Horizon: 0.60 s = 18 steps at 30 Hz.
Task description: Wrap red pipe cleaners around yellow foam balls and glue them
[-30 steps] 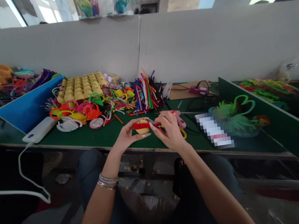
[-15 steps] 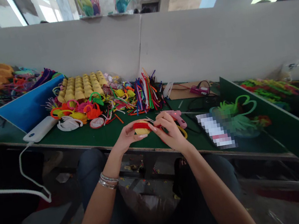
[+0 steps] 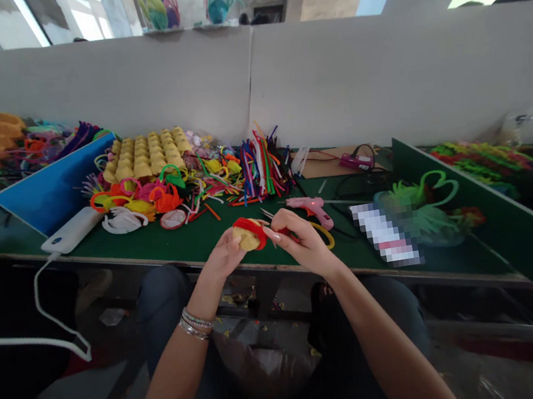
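My left hand [image 3: 226, 249] is closed around a yellow egg-carton cup [image 3: 246, 238], which has a fuzzy red pipe cleaner [image 3: 254, 228] wrapped round it. At the cup's right side, my right hand [image 3: 297, 235] is closed in a pinch on the red pipe cleaner; the pinched end is mostly hidden by the fingers. Just beyond the right fingers, thin metal tips [image 3: 267, 213] lie on the table, and a yellow loop handle [image 3: 325, 234] shows to the right of that hand. A pink hot glue gun [image 3: 311, 207] lies behind the right hand.
A yellow egg carton [image 3: 148, 152], colourful pipe-cleaner pieces [image 3: 165, 198] and a bundle of pipe cleaners [image 3: 264, 166] lie at the back. A white power bank [image 3: 72, 231] is left; a phone [image 3: 386, 234] and green pipe-cleaner shapes [image 3: 424, 208] are right. Blue [image 3: 61, 181] and green [image 3: 492, 218] boards divide the table.
My left hand has turned the cup, so its yellow open side now shows more and the red band sits on the right. My right hand has shifted slightly down.
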Each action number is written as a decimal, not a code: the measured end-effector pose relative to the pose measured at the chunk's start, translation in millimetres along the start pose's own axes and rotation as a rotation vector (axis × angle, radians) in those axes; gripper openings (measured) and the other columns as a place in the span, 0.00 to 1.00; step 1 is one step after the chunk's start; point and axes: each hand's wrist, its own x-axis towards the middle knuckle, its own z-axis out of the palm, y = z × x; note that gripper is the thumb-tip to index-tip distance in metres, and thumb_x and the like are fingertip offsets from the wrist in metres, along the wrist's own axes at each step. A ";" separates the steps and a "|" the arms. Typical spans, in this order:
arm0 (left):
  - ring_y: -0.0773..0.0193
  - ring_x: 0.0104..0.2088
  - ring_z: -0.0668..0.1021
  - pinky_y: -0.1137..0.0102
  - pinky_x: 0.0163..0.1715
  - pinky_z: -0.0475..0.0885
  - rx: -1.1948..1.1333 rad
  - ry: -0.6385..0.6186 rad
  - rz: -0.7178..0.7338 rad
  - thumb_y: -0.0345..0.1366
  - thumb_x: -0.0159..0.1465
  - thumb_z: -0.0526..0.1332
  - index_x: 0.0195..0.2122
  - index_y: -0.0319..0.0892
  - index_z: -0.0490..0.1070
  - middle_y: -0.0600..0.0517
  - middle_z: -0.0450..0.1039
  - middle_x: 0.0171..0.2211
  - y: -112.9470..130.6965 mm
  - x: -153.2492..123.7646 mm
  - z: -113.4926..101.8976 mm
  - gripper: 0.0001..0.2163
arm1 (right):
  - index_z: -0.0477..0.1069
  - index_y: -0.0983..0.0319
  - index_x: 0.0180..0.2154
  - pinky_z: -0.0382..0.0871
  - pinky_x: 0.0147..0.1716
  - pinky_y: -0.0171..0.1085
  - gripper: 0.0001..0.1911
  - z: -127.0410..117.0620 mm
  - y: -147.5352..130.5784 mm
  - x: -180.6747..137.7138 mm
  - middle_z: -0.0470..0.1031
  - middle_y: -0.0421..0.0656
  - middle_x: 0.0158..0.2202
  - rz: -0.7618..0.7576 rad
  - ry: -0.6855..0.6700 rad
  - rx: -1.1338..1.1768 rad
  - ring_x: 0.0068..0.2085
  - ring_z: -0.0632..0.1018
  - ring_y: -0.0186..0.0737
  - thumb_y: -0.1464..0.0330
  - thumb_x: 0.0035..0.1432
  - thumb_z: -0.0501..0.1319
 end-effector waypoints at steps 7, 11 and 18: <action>0.50 0.50 0.71 0.55 0.47 0.68 0.099 0.022 -0.035 0.71 0.48 0.43 0.47 0.43 0.66 0.42 0.70 0.46 6.2 -1.3 8.0 0.40 | 0.64 0.59 0.27 0.60 0.27 0.34 0.12 6.6 -7.4 -0.5 0.64 0.38 0.25 0.132 -0.039 0.179 0.26 0.65 0.32 0.62 0.61 0.54; 0.50 0.51 0.71 0.54 0.49 0.68 0.017 0.033 -0.076 0.69 0.50 0.44 0.44 0.43 0.68 0.42 0.70 0.46 0.0 -2.0 2.3 0.37 | 0.64 0.59 0.27 0.60 0.27 0.34 0.13 7.6 -7.7 -0.7 0.62 0.38 0.24 0.151 -0.034 0.190 0.26 0.64 0.32 0.61 0.61 0.53; 0.50 0.49 0.73 0.52 0.48 0.67 -0.071 0.142 -0.109 0.67 0.52 0.46 0.41 0.43 0.70 0.43 0.73 0.44 -3.0 -2.3 -1.1 0.34 | 0.65 0.59 0.28 0.60 0.31 0.35 0.10 4.2 -7.7 1.1 0.66 0.39 0.26 0.069 -0.025 0.046 0.28 0.67 0.33 0.65 0.62 0.53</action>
